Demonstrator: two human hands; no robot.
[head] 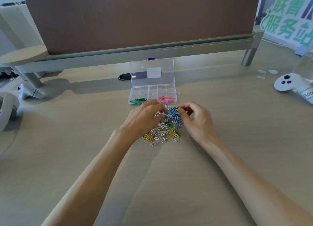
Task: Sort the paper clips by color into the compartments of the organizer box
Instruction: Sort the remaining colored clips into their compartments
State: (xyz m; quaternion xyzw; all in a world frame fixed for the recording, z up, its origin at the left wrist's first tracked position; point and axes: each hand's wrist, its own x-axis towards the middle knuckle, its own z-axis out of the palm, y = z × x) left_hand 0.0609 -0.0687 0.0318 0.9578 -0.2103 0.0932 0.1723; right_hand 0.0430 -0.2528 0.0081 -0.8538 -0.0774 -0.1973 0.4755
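A clear organizer box stands open on the desk, its lid raised behind it. Green clips fill its near-left compartment and pink clips its near-right one. Just in front lies a mixed pile of paper clips: blue, yellow, white and green. My left hand rests on the pile's left side with fingers curled among the clips. My right hand pinches a green clip at the pile's far edge.
A white controller lies at the right, another grey-white one at the left. A brown partition on a rail closes the back of the desk. A green-lettered sign stands at the far right.
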